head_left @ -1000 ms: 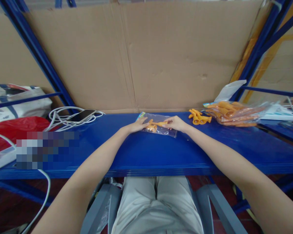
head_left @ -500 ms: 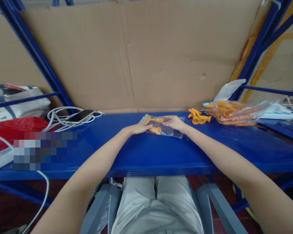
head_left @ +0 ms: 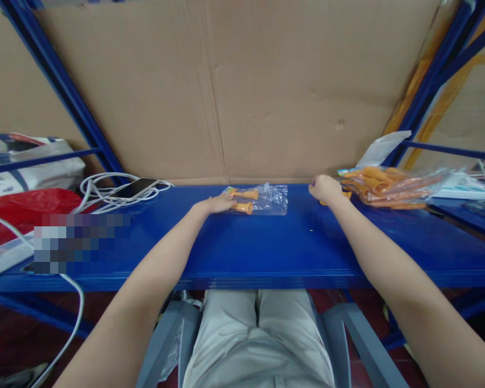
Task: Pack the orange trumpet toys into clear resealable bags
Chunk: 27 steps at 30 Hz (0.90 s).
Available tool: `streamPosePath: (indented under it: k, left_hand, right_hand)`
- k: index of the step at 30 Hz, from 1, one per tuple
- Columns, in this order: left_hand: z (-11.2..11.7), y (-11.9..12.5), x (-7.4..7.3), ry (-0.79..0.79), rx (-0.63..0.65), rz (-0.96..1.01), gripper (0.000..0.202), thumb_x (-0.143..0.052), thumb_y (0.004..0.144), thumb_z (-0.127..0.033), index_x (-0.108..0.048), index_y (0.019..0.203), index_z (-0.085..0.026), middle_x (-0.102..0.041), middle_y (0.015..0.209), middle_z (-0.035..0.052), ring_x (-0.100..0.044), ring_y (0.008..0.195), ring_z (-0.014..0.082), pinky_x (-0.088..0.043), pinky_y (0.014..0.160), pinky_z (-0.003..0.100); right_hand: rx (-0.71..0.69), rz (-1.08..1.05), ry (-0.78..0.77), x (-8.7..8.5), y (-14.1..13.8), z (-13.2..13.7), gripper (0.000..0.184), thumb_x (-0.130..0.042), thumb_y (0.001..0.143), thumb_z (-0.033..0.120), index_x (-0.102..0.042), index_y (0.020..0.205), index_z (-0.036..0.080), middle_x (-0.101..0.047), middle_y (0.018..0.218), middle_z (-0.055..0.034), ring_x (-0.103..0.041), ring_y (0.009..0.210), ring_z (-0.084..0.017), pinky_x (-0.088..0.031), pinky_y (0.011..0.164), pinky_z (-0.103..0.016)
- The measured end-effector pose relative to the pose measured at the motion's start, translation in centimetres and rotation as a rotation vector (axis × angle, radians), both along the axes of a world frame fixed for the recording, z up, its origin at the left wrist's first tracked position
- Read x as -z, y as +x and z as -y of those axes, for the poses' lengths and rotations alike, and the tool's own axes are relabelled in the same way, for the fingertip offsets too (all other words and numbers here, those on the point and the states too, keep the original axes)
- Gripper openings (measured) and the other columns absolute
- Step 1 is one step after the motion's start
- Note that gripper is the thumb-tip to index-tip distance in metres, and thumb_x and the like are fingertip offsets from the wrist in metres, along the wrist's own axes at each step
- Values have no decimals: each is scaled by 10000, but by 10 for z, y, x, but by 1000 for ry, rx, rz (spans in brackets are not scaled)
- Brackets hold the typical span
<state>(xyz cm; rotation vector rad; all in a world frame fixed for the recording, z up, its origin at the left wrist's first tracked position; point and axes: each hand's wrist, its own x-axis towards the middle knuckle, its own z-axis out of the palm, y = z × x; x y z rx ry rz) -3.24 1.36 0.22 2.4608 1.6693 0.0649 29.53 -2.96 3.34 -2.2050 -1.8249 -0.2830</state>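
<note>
Flat on the blue table lies a clear plastic bag (head_left: 275, 200) with a colourful label end. Two orange horn-shaped plastic pieces show in it, one orange piece (head_left: 244, 207) nearer to me. My left hand (head_left: 221, 203) grips the bag's left end, its fingers partly covering the label and the pieces' narrow ends. Farther right, my right hand (head_left: 326, 189) is closed over the small group of loose orange horn-shaped pieces (head_left: 346, 195). The hand hides most of them, and its fingertips are largely out of sight.
A big clear bag of orange pieces (head_left: 382, 186) lies on the right, beside a white power strip (head_left: 464, 186). At left are a phone (head_left: 135, 188), coiled white cable (head_left: 91, 188), and a red bag (head_left: 32, 207). Cardboard (head_left: 267, 97) walls off the table's back.
My right hand has left the bag and moved right to the loose orange pieces, closing there. My left hand and the bag have shifted left, and the bag lies flatter.
</note>
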Motion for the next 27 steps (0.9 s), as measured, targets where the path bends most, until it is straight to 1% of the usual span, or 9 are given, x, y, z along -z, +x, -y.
streamPosePath:
  k: [5,7,10,13,15,19,22,25,27]
  left_hand:
    - [0,-12,-7,-52,-149,23,582,-468,810,-424,-541,1346,-208,-614,1321,88,-582,1189,300,-462,978,373]
    - [5,-10,-9,-21,-246,-43,529,-461,820,-384,-591,1295,-191,-625,1304,106,-591,1178,321,-471,967,392]
    - [12,-3,-12,62,-366,-120,488,-439,849,-329,-606,1284,-185,-587,1353,131,-537,1243,365,-428,1013,479]
    - [15,3,-12,139,-451,-105,480,-437,866,-311,-602,1290,-158,-594,1337,160,-532,1249,369,-418,1024,491]
    - [14,4,-9,204,-475,-81,466,-414,890,-324,-623,1258,-130,-611,1310,173,-543,1241,355,-409,1039,471]
    - [3,5,2,283,-344,-40,486,-303,945,-333,-627,1248,-134,-589,1350,132,-510,1288,280,-365,1088,396]
    - [-6,4,10,254,-194,-49,521,-255,956,-330,-543,1350,-146,-507,1445,83,-415,1369,211,-298,1129,318]
    - [-9,4,11,179,-134,-68,566,-225,957,-348,-439,1437,-137,-393,1525,67,-308,1430,196,-220,1164,314]
    - [-7,4,8,133,-129,-67,596,-219,953,-361,-382,1471,-117,-332,1553,67,-254,1450,196,-185,1175,310]
  right_hand:
    - [27,80,-203,1,11,-5,408,-530,851,223,-641,1215,74,-635,1225,-239,-593,1179,-333,-466,948,-448]
    - [-58,49,-191,2,10,-8,365,-532,865,269,-682,1143,88,-668,1180,-211,-618,1138,-315,-482,928,-414]
    - [-289,-125,-137,5,9,-13,302,-502,889,252,-726,1044,121,-727,1067,-132,-670,1022,-234,-507,875,-295]
    - [-463,-296,-67,10,9,-19,355,-474,866,129,-689,1148,120,-718,1119,-89,-672,1009,-183,-509,883,-254]
    - [-453,-287,-22,15,12,-24,428,-460,838,69,-654,1217,107,-685,1198,-103,-647,1083,-193,-490,948,-280]
    - [-336,-82,14,27,22,-31,539,-437,814,34,-577,1330,97,-556,1381,-144,-501,1296,-257,-387,1088,-369]
    - [-291,12,-81,35,26,-31,577,-434,839,87,-506,1407,148,-470,1464,-122,-411,1367,-295,-323,1125,-476]
    - [-264,64,-164,40,23,-31,550,-441,877,186,-482,1426,185,-479,1460,-111,-409,1361,-333,-271,1115,-590]
    - [-287,91,-168,42,18,-33,533,-448,886,229,-492,1414,178,-515,1427,-125,-450,1328,-332,-302,1096,-584]
